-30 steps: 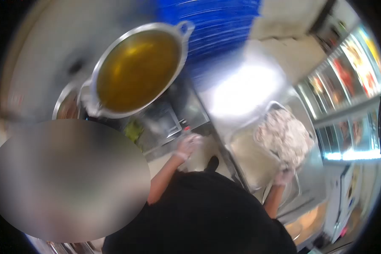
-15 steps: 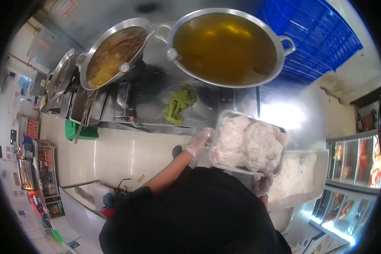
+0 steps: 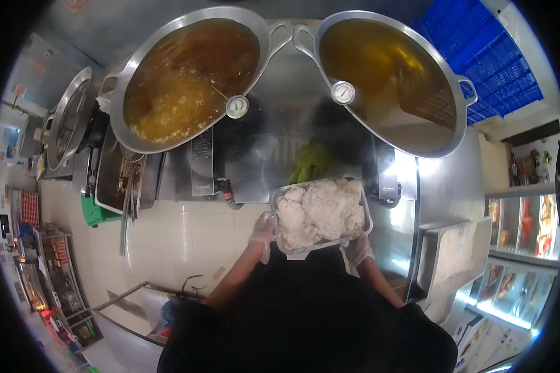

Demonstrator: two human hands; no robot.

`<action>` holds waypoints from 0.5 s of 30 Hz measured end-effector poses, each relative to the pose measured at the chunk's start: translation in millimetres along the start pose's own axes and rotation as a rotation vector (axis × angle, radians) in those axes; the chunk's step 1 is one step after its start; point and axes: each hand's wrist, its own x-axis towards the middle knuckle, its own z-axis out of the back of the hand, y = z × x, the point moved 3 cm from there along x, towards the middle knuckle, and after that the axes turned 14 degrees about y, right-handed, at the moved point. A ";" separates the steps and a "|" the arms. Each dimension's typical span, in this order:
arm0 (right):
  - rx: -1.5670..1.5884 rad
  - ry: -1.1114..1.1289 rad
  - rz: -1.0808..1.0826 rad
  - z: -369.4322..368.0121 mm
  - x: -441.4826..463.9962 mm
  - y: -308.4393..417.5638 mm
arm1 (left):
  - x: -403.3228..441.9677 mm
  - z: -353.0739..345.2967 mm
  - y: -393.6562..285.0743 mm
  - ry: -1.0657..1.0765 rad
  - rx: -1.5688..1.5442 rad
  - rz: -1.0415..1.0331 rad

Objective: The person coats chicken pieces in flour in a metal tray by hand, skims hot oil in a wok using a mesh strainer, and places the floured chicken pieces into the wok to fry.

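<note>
Pale, flour-coated pieces that look like chicken [image 3: 323,208] fill a clear tray [image 3: 368,217] held level in front of my body. My left hand [image 3: 264,231], in a clear plastic glove, is closed around the tray's left side. On its lower right corner, my gloved right hand [image 3: 358,250] grips too, with some fingers hidden beneath. Just past the tray lies a green cloth [image 3: 310,160] on the steel counter. Farther out stand a large pan of bubbling brown oil [image 3: 190,81] and a pan of still golden oil [image 3: 379,68].
A dial thermometer [image 3: 236,106] is at the left pan's rim, another thermometer [image 3: 343,92] at the right one's. Tongs or long utensils [image 3: 129,205] jut from a steel basin at left. Blue crates [image 3: 485,59] stand far right; a flour container [image 3: 457,258] sits at right.
The tray has moved left, away from the flour container, and now sits centred before me. My view has shifted toward the two oil pans.
</note>
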 end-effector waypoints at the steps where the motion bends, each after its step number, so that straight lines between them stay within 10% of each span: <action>1: 0.034 0.038 0.017 9.9 15.3 -13.2 | 13.6 7.6 6.2 0.008 0.066 -0.020; 4: -0.051 -0.126 -0.053 35.1 31.7 -29.5 | 57.5 33.0 28.4 0.011 0.115 -0.060; 8: -1.047 0.070 0.368 37.4 86.1 -42.5 | 55.1 45.5 -52.2 0.003 0.095 0.001; 13: 0.023 -0.175 -0.105 -41.2 138.9 -9.5 | 111.6 78.6 -91.0 -0.207 0.765 -0.102; 15: -1.173 -0.045 0.127 -56.6 141.5 11.9 | 138.2 92.7 -85.6 -0.251 0.633 -0.128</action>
